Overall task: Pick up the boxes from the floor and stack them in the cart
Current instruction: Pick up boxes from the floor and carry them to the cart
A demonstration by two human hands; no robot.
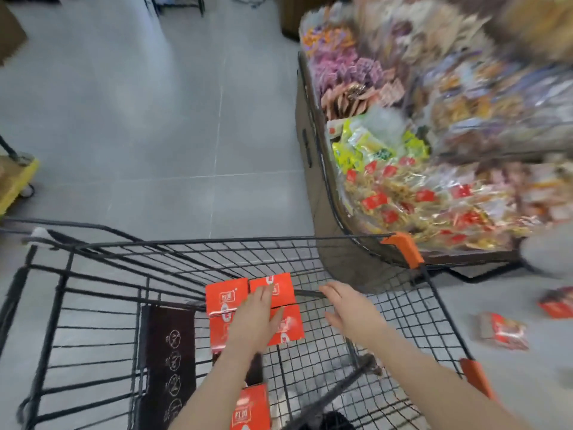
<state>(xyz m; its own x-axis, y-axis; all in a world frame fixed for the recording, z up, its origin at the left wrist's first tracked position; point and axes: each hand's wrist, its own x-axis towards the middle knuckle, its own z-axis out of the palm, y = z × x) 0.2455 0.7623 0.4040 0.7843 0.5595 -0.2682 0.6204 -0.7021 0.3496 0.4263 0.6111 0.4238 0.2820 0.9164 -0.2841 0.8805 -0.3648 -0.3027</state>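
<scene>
You are partway through. In the wire cart (pixel 310 262) four red boxes (pixel 228 297) lie flat on the mesh floor, edge to edge in a two-by-two block toward the far end, and a fifth red box (pixel 252 406) sits nearer you at the bottom of the view, apart from the block.

Your left hand (pixel 254 318) rests palm-down on the block with its fingers straight — pressing or squaring the boxes, not gripping them. Your right hand (pixel 348 305) hovers just beside the block over bare mesh, fingers spread and relaxed, holding nothing.

What is left — on the floor (pixel 139 119) to the right of the cart at least two red packages remain: a blurred one (pixel 504 332) lying near the cart's orange handle end (pixel 476 375), and another (pixel 558 302) cut off by the frame edge. The blur leaves it unclear whether they are the same boxes, but they look alike. There may be more out of view.

The boxes make a single layer so far, so real stacking, a second layer on top, is probably still to come. The snack display (pixel 434 150) on the right is not part of the job.
</scene>
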